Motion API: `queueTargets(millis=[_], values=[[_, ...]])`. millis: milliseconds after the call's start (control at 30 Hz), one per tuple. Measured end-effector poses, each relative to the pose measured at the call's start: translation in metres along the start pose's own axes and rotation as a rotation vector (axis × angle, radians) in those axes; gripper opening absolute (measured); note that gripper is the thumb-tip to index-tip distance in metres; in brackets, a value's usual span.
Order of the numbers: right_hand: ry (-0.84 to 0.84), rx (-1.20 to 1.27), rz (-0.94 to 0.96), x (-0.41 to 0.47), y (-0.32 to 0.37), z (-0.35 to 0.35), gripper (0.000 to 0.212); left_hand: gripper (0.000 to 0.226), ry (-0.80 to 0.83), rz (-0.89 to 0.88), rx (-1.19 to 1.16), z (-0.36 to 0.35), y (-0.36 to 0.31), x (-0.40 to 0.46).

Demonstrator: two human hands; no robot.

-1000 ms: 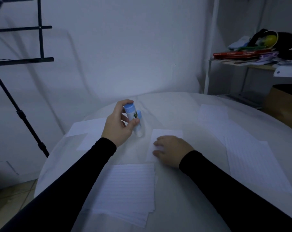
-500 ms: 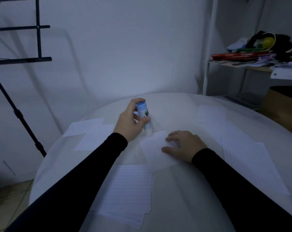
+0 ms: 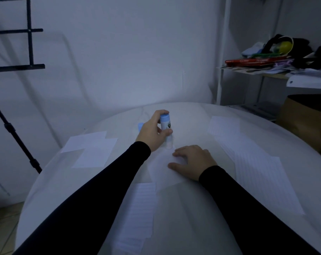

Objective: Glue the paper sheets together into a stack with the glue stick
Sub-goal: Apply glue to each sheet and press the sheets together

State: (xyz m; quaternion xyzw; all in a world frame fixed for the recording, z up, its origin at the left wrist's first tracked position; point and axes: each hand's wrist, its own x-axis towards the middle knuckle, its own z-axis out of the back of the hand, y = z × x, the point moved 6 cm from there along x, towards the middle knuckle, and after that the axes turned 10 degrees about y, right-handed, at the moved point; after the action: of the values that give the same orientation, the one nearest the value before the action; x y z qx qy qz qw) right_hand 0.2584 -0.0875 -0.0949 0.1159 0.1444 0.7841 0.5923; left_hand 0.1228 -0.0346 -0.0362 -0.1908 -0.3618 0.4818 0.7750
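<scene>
My left hand (image 3: 152,133) grips a glue stick (image 3: 166,130) with a blue end up; its glue tip points down at the far edge of a small white sheet (image 3: 160,171) in the middle of the round table. My right hand (image 3: 191,161) lies flat on that sheet with straight fingers, pressing it down. A blue cap (image 3: 141,125) shows just behind my left hand. Near the table's front, a stack of lined sheets (image 3: 141,212) lies partly under my left arm.
Two white sheets (image 3: 90,149) lie at the table's left; several lined sheets (image 3: 257,168) spread along the right. A black stand (image 3: 14,129) rises at the left. A cluttered shelf (image 3: 277,65) and a brown box (image 3: 306,122) are at the right. The white table (image 3: 192,227) curves away.
The sheet under my right hand has turned and slid slightly toward me. My left hand has carried the glue stick to the right, its tip now at the sheet's far edge.
</scene>
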Motion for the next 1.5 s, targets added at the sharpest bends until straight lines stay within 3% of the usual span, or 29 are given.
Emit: queueTargets(millis=[667,833,1233,1300,1433,1500], values=[[0.041,0.011,-0.028,0.001,0.003,0.000,0.045,0.041,0.079,-0.076,0.075,0.021,0.009,-0.017],[0.043,0.027,-0.026,0.001,0.002,-0.001,0.044,0.052,0.092,-0.079,0.099,0.033,0.015,-0.030],[0.056,0.030,-0.035,-0.003,0.005,0.001,0.045,0.047,0.053,-0.089,0.060,0.054,0.024,-0.055],[0.048,0.036,-0.058,-0.003,0.004,0.001,0.045,0.046,0.010,-0.094,0.044,0.057,0.025,-0.057],[0.008,-0.065,-0.162,-0.003,0.011,-0.002,0.046,0.044,-0.281,-0.082,-0.172,0.078,0.017,-0.058],[-0.014,-0.143,-0.209,-0.002,0.016,-0.001,0.051,0.046,-0.330,-0.099,-0.214,0.082,0.007,-0.057]])
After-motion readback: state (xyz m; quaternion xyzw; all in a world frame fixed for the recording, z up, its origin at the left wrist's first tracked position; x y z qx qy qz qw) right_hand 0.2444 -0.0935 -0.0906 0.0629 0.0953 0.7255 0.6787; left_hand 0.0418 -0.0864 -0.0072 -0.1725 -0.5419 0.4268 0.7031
